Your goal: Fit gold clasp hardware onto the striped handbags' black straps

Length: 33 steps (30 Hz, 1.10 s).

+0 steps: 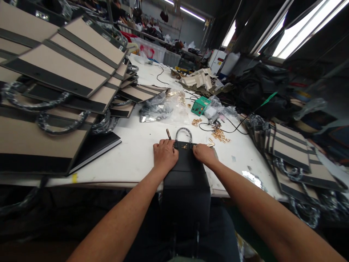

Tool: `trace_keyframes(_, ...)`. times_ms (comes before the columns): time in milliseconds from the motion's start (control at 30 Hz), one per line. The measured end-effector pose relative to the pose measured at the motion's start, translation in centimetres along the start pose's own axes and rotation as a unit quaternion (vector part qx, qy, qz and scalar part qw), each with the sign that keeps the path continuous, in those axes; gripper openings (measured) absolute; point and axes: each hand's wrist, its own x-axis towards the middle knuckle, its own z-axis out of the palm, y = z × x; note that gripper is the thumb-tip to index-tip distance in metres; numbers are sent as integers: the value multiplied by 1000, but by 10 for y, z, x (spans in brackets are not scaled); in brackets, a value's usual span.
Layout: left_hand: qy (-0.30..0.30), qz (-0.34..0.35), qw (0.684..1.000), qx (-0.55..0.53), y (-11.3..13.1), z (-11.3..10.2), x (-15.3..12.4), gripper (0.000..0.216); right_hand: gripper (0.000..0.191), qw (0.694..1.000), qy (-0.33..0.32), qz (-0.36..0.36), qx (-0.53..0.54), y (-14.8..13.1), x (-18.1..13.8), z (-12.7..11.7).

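Observation:
A black handbag panel (185,178) lies over the front edge of the white table, its lower part hanging toward my lap. At its top are a plastic-wrapped handle (183,130) and a small gold clasp (184,146). My left hand (165,154) is closed on the panel's upper left corner, beside a strap end with gold metal (168,134). Opposite it, my right hand (204,154) grips the upper right corner with curled fingers. A gold-plated strap end (211,145) sticks out just past that hand.
Stacks of beige and black bag panels (73,58) rise at the left, with more panels (290,145) at the right. Beyond my hands lie loose gold fittings (220,135), a green box (200,106) with a cable, and clear plastic bags (163,107).

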Motion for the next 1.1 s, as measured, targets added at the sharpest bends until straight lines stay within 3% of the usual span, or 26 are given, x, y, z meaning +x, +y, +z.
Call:
trace_keyframes(367, -12, -4, 1000, -28, 1, 1, 1, 37, 56, 999, 3, 24, 49, 1, 7, 8)
trace_keyframes(567, 10, 0, 999, -40, -3, 3, 2, 34, 54, 995, 24, -16, 91, 10, 5, 8)
trace_keyframes(733, 37, 5, 998, -55, -8, 4, 3, 33, 58, 987, 80, -40, 133, 21, -14, 18)
trace_keyframes(933, 51, 19, 996, -76, -5, 1, 5, 31, 49, 966, 173, -66, 182, 24, -38, 44)
trace_keyframes(1100, 41, 13, 998, -38, -4, 5, 7, 29, 36, 946, 184, -91, 252, 29, -33, 47)
